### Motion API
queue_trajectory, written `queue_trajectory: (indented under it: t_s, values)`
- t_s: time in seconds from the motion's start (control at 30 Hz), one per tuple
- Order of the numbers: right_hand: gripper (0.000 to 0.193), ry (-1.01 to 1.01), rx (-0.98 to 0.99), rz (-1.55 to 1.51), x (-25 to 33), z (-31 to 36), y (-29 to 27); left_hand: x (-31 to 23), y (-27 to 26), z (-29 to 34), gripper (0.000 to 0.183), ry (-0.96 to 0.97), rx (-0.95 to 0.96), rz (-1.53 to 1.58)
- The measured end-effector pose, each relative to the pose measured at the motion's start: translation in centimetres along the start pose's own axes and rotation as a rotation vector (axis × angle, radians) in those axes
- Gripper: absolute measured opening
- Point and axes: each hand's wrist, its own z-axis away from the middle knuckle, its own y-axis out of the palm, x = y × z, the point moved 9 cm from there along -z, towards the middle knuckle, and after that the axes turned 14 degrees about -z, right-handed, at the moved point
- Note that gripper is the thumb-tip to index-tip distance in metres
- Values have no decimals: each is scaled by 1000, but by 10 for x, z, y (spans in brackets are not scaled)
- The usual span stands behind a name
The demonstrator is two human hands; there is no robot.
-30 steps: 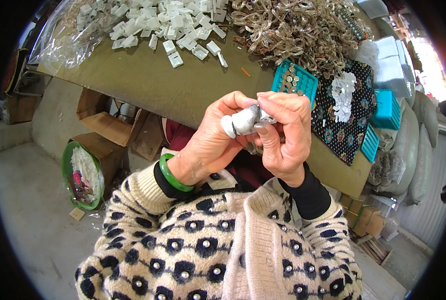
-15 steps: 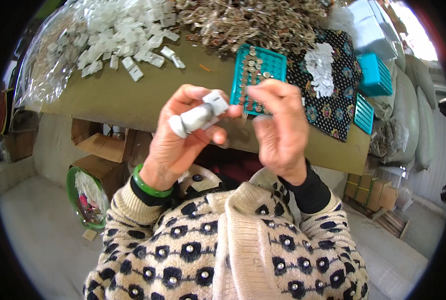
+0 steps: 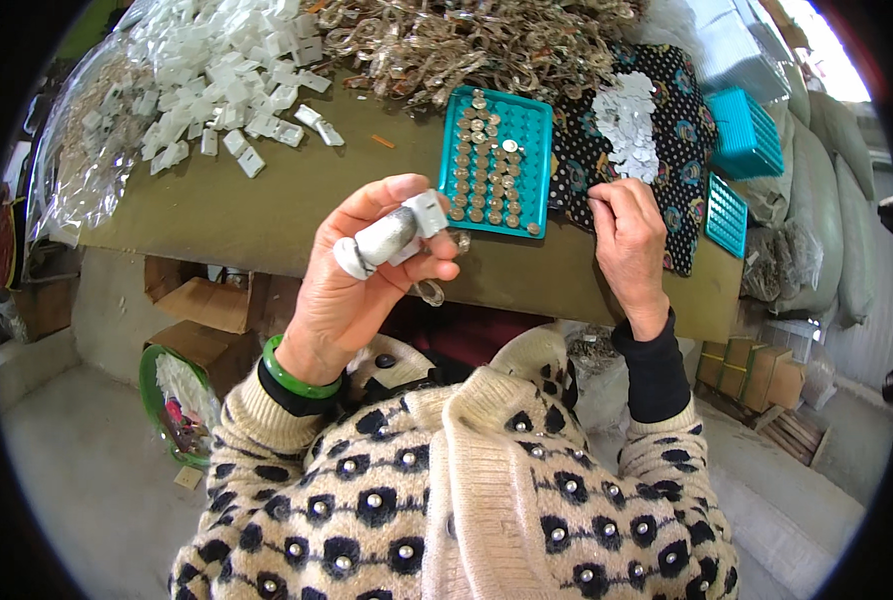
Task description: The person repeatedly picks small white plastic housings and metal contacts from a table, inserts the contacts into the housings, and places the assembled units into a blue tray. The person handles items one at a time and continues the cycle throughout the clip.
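Note:
My left hand (image 3: 319, 300) grips a white rounded cylinder (image 3: 385, 243) with a flared end and grey smudges, together with a small white plastic piece (image 3: 428, 214). A clear, shiny strand (image 3: 430, 292) hangs below those fingers. Over the patterned black cloth (image 3: 679, 235), my right hand (image 3: 635, 240) has its fingers drawn together just below a pile of flat white discs (image 3: 627, 125). Whether anything is pinched there is hidden. Between the hands and farther back lies a teal tray (image 3: 535, 125), with round metallic pieces in rows of its hollows.
A heap of white plastic pieces (image 3: 222, 75) and a clear bag (image 3: 92, 150) cover the table's far left. Tangled clear strands (image 3: 467, 45) are piled at the back. Stacked teal trays (image 3: 747, 135) stand at the right. A green basket (image 3: 157, 400) sits on the floor.
My right hand has moved right, away from my left hand, to the cloth by the white discs. The left still holds the cylinder and plastic piece. The view has shifted slightly.

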Motion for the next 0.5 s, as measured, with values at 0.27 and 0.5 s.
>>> queue_trajectory:
  t_s: [0.27,0.5]
  values:
    - [16,93,63,-54,-4,-5,0,2,2,3,53,-5,53,7]
    - [5,400,-43,-648,23,-2,6,3,-1,5,51,-24,44,-14]
